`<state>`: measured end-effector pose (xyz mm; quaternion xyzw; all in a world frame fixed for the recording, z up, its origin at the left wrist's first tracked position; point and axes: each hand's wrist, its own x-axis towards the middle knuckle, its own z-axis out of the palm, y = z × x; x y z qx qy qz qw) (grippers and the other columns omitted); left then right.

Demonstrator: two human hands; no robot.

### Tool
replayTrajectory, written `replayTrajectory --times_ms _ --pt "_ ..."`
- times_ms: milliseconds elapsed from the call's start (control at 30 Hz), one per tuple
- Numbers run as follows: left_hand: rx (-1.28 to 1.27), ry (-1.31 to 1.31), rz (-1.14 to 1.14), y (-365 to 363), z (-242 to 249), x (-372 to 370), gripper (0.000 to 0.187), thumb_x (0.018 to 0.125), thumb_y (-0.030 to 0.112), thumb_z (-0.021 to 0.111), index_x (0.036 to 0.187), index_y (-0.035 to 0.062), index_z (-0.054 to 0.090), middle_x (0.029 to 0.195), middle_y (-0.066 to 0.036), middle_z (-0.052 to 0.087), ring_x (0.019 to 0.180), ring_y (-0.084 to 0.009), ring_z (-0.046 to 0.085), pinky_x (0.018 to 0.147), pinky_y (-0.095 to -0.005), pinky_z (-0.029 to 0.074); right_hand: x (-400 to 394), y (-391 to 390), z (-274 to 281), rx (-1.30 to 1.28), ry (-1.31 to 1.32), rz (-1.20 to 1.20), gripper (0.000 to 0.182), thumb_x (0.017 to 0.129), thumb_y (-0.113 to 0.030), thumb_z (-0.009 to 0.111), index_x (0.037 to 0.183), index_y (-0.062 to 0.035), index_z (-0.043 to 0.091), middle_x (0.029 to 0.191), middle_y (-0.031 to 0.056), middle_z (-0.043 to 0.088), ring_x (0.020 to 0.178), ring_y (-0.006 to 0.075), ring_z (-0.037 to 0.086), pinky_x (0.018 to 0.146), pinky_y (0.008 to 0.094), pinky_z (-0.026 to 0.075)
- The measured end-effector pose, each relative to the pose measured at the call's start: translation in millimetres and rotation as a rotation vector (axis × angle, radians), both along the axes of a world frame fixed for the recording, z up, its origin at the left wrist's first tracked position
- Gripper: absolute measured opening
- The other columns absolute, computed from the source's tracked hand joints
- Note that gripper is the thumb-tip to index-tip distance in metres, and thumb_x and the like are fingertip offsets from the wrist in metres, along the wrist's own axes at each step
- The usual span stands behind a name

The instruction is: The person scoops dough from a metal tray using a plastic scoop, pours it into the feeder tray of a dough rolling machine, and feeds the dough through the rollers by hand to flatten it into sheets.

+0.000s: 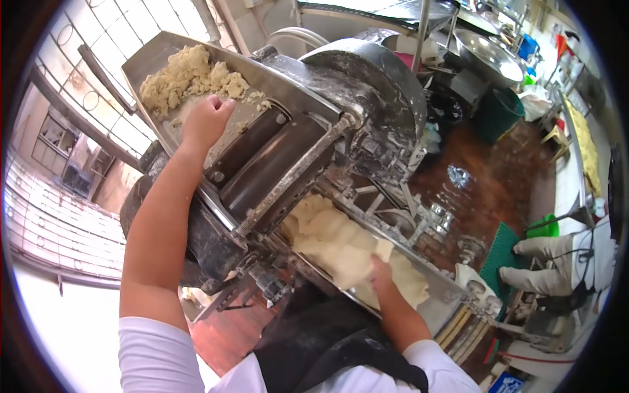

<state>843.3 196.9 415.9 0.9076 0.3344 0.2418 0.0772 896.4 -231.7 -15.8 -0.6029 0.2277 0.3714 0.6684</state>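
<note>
My left hand (206, 122) is over the metal feed tray (145, 57) of a roller machine, with its fingers curled in and the thumb side up. Crumbly dough (190, 75) lies just beyond the knuckles; what the curled fingers may hold is hidden. Two dark rollers (272, 164) run beside that hand. Lower down, my right hand (380, 272) grips the edge of a pale dough sheet (337, 245). The sheet lies folded and bunched in the lower metal tray (445, 295), below the rollers.
A large floury gear housing (373, 72) stands beyond the rollers. Barred windows (98, 52) are on the left. A dark green bin (498, 114) and a steel bowl (488, 56) are at the back right. Another person in light trousers (544, 265) is at the right, near a green mat (496, 259).
</note>
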Motion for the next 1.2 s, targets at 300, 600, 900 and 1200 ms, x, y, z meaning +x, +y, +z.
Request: replayTrajectory --times_ms 300,600,900,1200 --pt "-0.080 -0.132 -0.044 6 -2 0 0.041 0.082 0.040 0.060 0.075 -0.0001 0.059 0.062 -0.014 0.057 0.060 -0.0261 0.055 0.059 -0.0396 0.042 -2 -223 64 -0.175 0.063 0.019 0.045 0.082 -0.027 0.071 0.114 0.0010 0.060 0.104 0.0118 0.065 0.092 0.0241 0.063 0.077 0.0368 0.050" --pt "-0.083 -0.236 -0.003 0 5 -1 0.038 0.081 0.038 0.062 0.077 0.0004 0.060 0.070 -0.013 0.060 0.066 -0.0241 0.058 0.064 -0.0366 0.045 47 -163 121 -0.799 -0.853 0.447 0.033 0.078 -0.022 0.066 0.104 -0.0019 0.065 0.089 0.0172 0.068 0.082 0.0294 0.066 0.075 0.0365 0.051" --pt "-0.057 -0.218 0.101 -1 10 -6 0.035 0.082 0.036 0.062 0.079 0.0015 0.059 0.071 -0.011 0.060 0.067 -0.0227 0.057 0.064 -0.0357 0.045 -4 183 -9 0.133 0.229 0.322 0.031 0.082 -0.041 0.069 0.084 -0.0133 0.056 0.058 0.0001 0.047 0.047 0.0136 0.047 0.042 0.0276 0.037" --pt "-0.127 -0.224 0.141 -9 13 -3 0.032 0.083 0.034 0.064 0.080 0.0021 0.059 0.068 -0.006 0.058 0.064 -0.0154 0.054 0.062 -0.0318 0.044 -29 268 -45 0.235 0.483 -0.126 0.028 0.074 -0.026 0.078 0.070 -0.0111 0.055 0.055 -0.0011 0.043 0.038 0.0122 0.036 0.035 0.0297 0.028"
